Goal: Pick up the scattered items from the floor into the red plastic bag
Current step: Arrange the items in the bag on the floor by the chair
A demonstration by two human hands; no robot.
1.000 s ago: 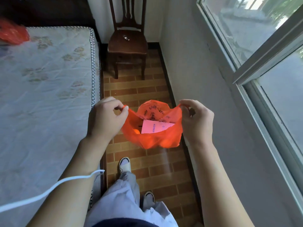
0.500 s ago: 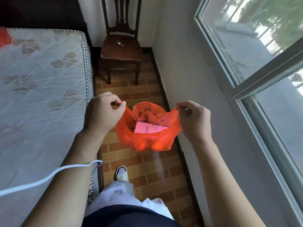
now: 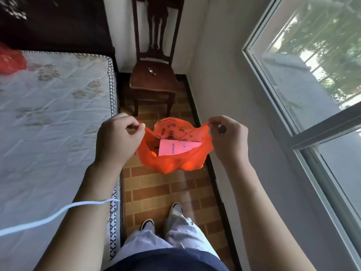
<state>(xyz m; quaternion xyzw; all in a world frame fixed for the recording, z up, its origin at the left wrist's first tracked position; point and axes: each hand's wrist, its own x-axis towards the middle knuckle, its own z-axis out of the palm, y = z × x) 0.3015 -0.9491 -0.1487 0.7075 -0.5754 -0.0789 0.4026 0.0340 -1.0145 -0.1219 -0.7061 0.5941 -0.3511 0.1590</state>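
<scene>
Nearest the camera, a white cord (image 3: 58, 213) crosses the left forearm. Below, two legs in pale trousers (image 3: 168, 237) end in two shoes (image 3: 175, 209) on the brick-patterned floor (image 3: 156, 190).

Further out, the two hands hold one red bag (image 3: 172, 163) open between them, above the floor and clear of it. The left hand (image 3: 115, 139) pinches the bag's left handle between thumb and curled fingers. The right hand (image 3: 228, 139) pinches the right handle the same way, fingers bent round the stretched plastic. The bag hangs between and slightly below the hands, its mouth pulled wide toward the camera. Inside it one pink card (image 3: 175, 147) printed "ANKER" lies tilted against the far wall. A small dark thing shows beside the card's left edge; what it is cannot be told. The bag's lower part bulges with rounded shapes, but its contents are hidden. Dark print marks the bag's inner far wall.

To the left, one mattress (image 3: 48, 124) with a flower pattern runs along the floor strip. On its far left corner lies a second red bag (image 3: 10, 60), partly cut off by the frame.

Beyond the held bag stands one dark wooden chair (image 3: 154, 79) against the wall, with one small shiny object (image 3: 152, 71) on its seat. On the right, one window (image 3: 312, 85) fills the wall.
</scene>
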